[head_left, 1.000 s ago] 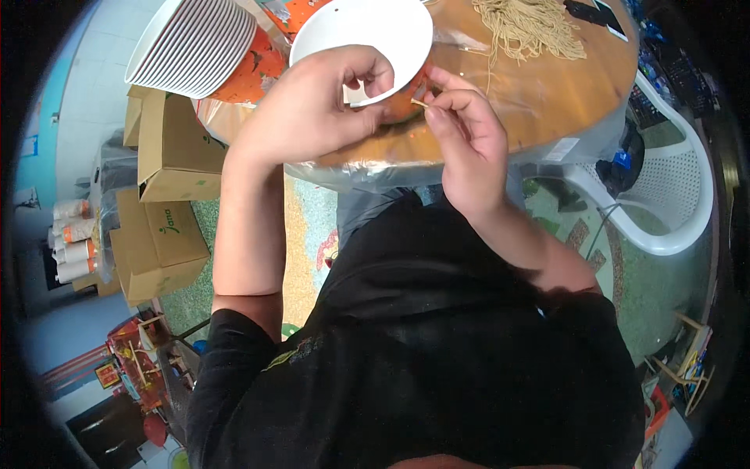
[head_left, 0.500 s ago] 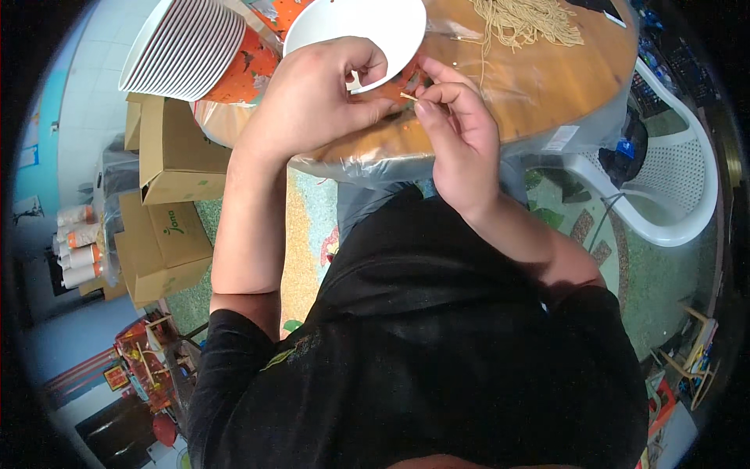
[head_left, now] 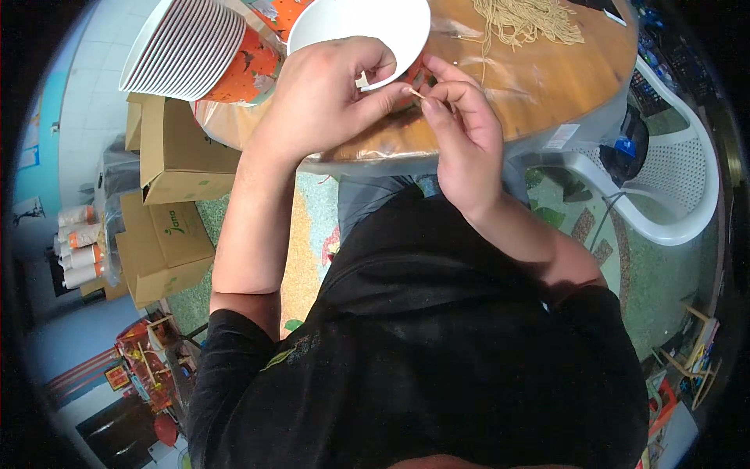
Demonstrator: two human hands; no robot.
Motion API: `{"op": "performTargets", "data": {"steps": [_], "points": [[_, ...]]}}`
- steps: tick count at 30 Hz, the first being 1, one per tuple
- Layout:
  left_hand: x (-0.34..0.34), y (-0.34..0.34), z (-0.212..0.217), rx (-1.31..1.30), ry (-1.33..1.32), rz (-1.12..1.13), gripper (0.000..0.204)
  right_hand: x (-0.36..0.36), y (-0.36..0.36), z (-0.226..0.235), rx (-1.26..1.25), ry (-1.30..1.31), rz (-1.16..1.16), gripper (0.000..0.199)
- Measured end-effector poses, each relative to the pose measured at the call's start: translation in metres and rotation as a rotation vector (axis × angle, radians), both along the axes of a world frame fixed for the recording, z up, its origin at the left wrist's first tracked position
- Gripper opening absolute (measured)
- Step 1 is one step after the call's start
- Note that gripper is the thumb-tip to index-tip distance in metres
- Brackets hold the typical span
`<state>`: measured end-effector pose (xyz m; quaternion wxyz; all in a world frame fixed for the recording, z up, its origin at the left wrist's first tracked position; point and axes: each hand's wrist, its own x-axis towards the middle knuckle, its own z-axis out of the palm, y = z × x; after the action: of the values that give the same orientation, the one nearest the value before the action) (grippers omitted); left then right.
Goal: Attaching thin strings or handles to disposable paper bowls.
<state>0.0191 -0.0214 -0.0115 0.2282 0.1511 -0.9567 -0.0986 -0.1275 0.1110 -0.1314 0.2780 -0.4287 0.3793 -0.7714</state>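
Observation:
A paper bucket [head_left: 359, 22], white inside and printed orange outside, lies tilted near the table's front edge. My left hand [head_left: 324, 98] is closed on its rim, fingers curled over the edge. The left thumb reaches along the bucket's outside to a short piece of tan cord [head_left: 419, 93]. My right hand [head_left: 470, 137] pinches that cord between thumb and forefinger, its other fingers bent beside the bucket. The cord's far end meets the left thumb tip. Part of the bucket's orange side is hidden behind my hands.
A nested stack of similar buckets [head_left: 187, 51] lies on the left. A bundle of tan cords [head_left: 531, 22] rests at the back of the plastic-covered wooden table [head_left: 547, 86]. Open cardboard boxes [head_left: 183, 156] stand at left; a white plastic chair [head_left: 676, 180] is at right.
My left hand and the bucket have shifted slightly right. The left thumb has stretched out to the cord's end, while my right hand still pinches the cord.

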Motion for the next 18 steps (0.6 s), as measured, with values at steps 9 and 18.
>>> {"op": "performTargets", "data": {"steps": [9, 18], "points": [[-0.006, 0.011, 0.000, 0.001, 0.027, 0.068, 0.027, 0.004, 0.001, 0.004, -0.025, -0.084, 0.014, 0.007], [-0.006, 0.013, -0.001, -0.039, 0.022, 0.067, 0.021, 0.001, 0.002, -0.001, -0.038, -0.132, 0.073, 0.007]]}}
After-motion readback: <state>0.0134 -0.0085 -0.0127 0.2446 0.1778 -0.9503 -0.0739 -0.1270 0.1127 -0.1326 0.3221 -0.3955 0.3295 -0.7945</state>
